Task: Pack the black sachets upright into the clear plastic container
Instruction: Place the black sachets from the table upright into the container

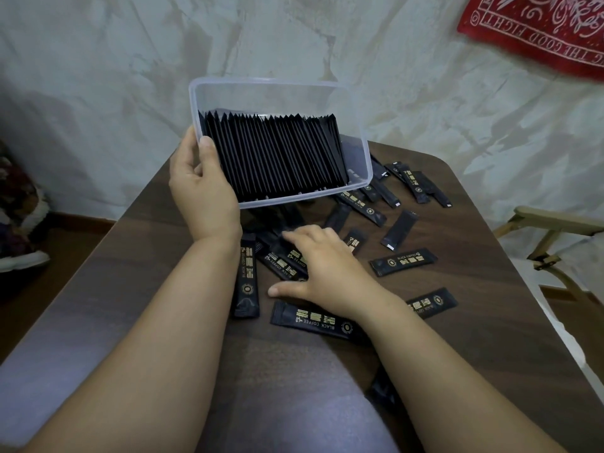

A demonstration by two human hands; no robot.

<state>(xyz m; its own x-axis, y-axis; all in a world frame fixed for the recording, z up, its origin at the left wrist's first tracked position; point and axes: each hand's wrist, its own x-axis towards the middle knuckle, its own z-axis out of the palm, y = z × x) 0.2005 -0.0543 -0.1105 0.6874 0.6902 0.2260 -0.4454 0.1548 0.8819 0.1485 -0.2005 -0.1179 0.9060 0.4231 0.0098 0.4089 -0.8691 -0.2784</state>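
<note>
- Gripping the near left corner of the clear plastic container, the left hand sits left of centre in the frame, its thumb hooked over the rim to the inside and its other fingers behind the wall.
- The container is tipped so that its mouth faces the camera. Whether its lower edge touches the table cannot be told.
- Inside it, a tight row of packed sachets stands on edge side by side and fills most of its width. A gap is left at the right end, where the last few lean.
- Below it, at frame centre, the right hand lies palm down with fingers spread and nearly straight. The fingertips rest on a cluster of loose sachets, and the hand grasps none of them.
- One sachet lies under the right wrist, and another lies just left of the hand, lengthwise.
- More sachets lie flat and scattered toward the right and upper right of the dark wooden table, some tucked under the container's right end.
- A pale draped sheet fills the background.
- A red printed cloth hangs in the upper right corner.
- A wooden frame stands at the right edge.
</note>
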